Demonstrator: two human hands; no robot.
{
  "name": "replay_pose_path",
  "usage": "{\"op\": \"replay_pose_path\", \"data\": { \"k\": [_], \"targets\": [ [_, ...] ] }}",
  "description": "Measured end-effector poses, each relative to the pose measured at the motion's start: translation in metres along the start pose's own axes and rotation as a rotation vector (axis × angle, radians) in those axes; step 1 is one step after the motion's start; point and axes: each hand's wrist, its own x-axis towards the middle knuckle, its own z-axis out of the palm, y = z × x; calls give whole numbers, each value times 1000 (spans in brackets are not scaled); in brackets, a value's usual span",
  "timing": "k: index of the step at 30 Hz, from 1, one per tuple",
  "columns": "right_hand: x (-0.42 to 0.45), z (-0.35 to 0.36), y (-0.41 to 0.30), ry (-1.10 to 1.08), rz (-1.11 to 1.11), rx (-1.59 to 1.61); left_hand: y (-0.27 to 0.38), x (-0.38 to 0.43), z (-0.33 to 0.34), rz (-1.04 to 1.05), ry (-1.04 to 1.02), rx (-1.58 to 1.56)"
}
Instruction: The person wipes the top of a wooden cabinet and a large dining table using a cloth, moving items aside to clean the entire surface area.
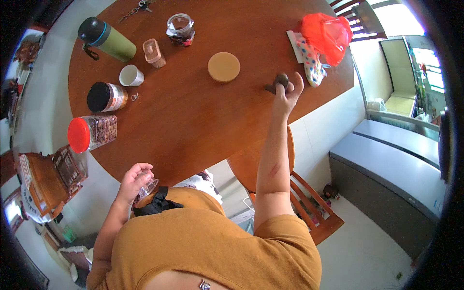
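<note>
My left hand (136, 181) is closed around a small clear glass or plastic vessel (148, 187) at the near left edge of the table. My right arm reaches out over the wooden table (188, 119). With thumb and fingers, my right hand (288, 92) holds a small dark rounded object (281, 80), whose kind I cannot tell; its shadow falls on the tabletop. A round tan lid or disc (224, 67) lies left of that hand. Just beyond and right of the fingers is a white cloth item with coloured dots (312, 65).
A red plastic bag (326, 34) is at the far right. Along the left stand a green thermos (116, 43), a white cup (131, 75), a black-lidded jar (107, 97), a red-lidded jar (103, 132), a small pinkish container (154, 53) and an open clear jar (180, 29). A wooden chair (315, 206) stands right.
</note>
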Motion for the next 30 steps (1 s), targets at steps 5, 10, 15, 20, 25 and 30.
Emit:
{"op": "replay_pose_path", "data": {
  "k": [5,10,15,20,25,30],
  "targets": [
    [-5,-27,47,-129,-301,-1290,-16,-8,-11,1,39,-74],
    [46,-20,46,84,-92,-1393,1,-10,-12,62,5,-5],
    [-75,22,30,-139,-483,-1258,-18,-19,-21,27,47,-119],
    [-94,27,17,-136,-310,-1326,-25,-13,-20,71,-65,-121],
    [-66,59,-1,-247,-434,-803,-19,-18,-29,107,-15,-71],
    [-151,149,-15,-493,-353,-462,-30,-35,-33,96,55,-100]
  ]
}}
